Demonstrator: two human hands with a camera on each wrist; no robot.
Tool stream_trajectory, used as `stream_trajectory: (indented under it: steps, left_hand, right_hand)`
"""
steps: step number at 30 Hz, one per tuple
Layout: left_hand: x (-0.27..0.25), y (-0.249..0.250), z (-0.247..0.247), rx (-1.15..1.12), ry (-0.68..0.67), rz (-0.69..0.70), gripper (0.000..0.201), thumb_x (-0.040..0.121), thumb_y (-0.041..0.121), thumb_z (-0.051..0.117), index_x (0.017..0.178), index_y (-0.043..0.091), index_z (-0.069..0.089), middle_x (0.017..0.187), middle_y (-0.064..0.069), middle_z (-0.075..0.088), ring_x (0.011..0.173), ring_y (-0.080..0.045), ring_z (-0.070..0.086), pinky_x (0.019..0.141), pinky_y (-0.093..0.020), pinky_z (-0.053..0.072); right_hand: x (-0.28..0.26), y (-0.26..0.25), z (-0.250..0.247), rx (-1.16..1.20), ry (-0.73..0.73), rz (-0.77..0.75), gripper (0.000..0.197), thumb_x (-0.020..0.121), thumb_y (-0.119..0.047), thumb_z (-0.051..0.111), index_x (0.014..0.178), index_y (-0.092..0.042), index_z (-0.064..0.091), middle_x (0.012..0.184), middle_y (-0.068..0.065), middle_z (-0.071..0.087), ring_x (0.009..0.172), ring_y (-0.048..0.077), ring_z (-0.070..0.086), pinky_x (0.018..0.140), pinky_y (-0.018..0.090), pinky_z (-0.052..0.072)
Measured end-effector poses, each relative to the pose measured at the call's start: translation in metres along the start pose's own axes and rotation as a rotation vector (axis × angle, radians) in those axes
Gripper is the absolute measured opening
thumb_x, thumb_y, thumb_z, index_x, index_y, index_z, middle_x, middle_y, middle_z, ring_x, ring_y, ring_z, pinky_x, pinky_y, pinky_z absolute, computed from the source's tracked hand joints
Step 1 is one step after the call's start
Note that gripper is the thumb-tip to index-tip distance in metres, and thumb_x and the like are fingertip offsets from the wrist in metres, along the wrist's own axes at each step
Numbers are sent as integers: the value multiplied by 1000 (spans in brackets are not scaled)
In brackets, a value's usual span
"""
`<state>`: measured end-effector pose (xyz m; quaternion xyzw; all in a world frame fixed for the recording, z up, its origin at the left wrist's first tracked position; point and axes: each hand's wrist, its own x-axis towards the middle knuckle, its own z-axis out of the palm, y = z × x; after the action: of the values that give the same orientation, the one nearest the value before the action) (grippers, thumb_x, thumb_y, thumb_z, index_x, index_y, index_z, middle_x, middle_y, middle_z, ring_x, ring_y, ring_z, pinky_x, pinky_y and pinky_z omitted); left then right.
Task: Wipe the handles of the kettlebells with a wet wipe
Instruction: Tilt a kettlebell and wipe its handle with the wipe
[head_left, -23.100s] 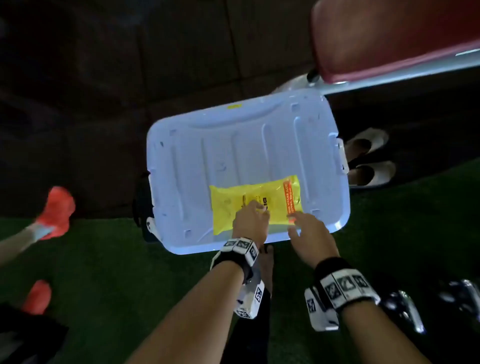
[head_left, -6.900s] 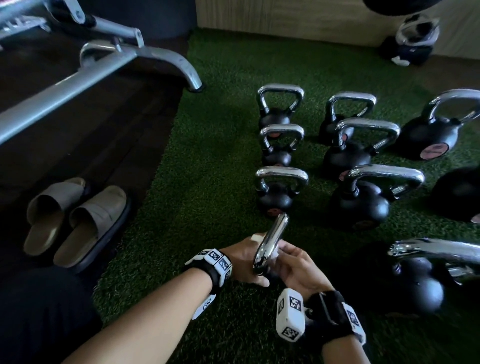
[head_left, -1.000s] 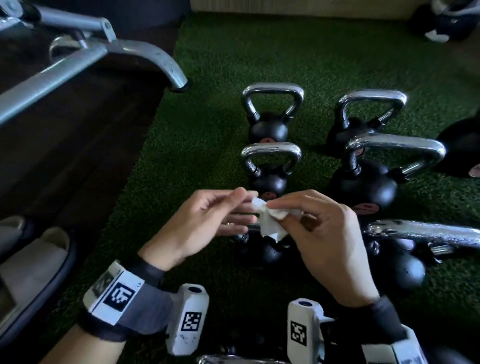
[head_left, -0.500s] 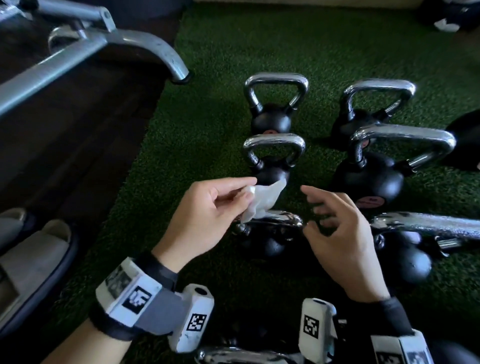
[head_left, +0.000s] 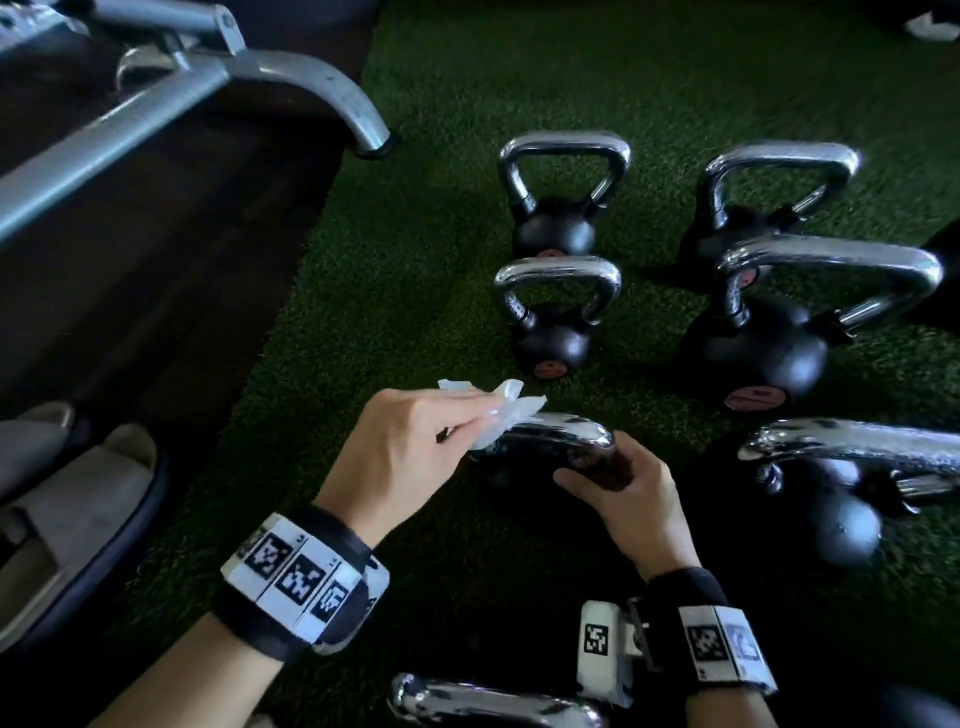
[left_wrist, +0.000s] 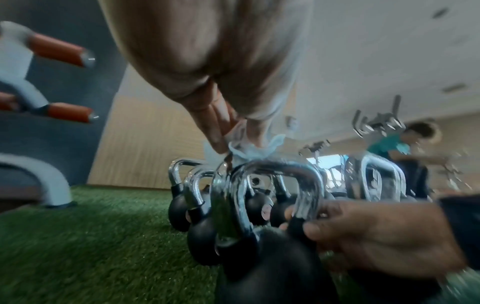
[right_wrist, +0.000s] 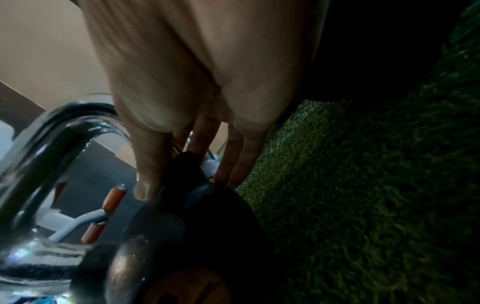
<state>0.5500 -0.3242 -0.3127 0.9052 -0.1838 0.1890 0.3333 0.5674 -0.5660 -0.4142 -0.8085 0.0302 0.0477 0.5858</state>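
Wiping under way on near kettlebell (head_left: 519, 478): right hand (head_left: 623, 499) grips base of its handle (head_left: 561, 434), left hand (head_left: 410, 447) pinches wipe (head_left: 501, 415) against handle top. Judging, task barely begun; farther kettlebells (head_left: 556, 317) on turf (head_left: 415, 260) look untouched.

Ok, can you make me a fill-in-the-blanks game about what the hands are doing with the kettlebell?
1. The left hand pinches a white ____ against the chrome handle.
2. The right hand grips the nearest kettlebell where the handle meets its black ____.
3. The kettlebells stand on ____ turf.
4. A pair of ____ lies at the left edge of the head view.

Missing words: wipe; ball; green; sandals
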Motion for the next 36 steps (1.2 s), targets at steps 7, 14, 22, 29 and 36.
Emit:
stream_trajectory:
  steps: [7,14,22,29,36]
  left_hand:
    - [-22,-29,5,-328,30,-342,25,90,15,77,115,17,77,114,10,77,109,-2,72,93,-18,57]
    - [-43,-43,14,-473,0,-472,24,87,14,77,110,19,77,109,18,77,109,-3,73,91,-17,57]
    - [-51,-61,50,-565,-38,-595,24,84,18,82,106,8,81,105,2,81,104,-14,76,98,-37,59]
    - [-24,-56,63,-455,29,-589,21,84,30,83,101,17,83,97,8,81,94,-13,77,86,-34,60]
    - [18,-55,83,-281,-45,-607,25,86,29,83,108,17,82,106,8,79,93,11,69,91,-15,54]
  right_hand:
    - [-5,8,2,26,10,9,21,73,-22,91,89,-27,79,88,-16,79,86,2,74,87,37,61]
    - [-7,15,6,59,47,22,22,74,-24,91,88,-34,78,88,-12,79,86,9,76,87,47,61]
    - [-9,13,6,115,73,49,17,74,-22,91,85,-29,80,85,-11,80,83,9,76,85,45,62]
    - [-15,16,-4,-118,76,-10,23,67,-23,95,85,-28,80,86,-14,78,85,4,73,82,28,58]
    - [-14,6,3,-280,-33,-319,40,75,4,79,88,-33,83,90,-23,75,91,-2,70,85,14,52]
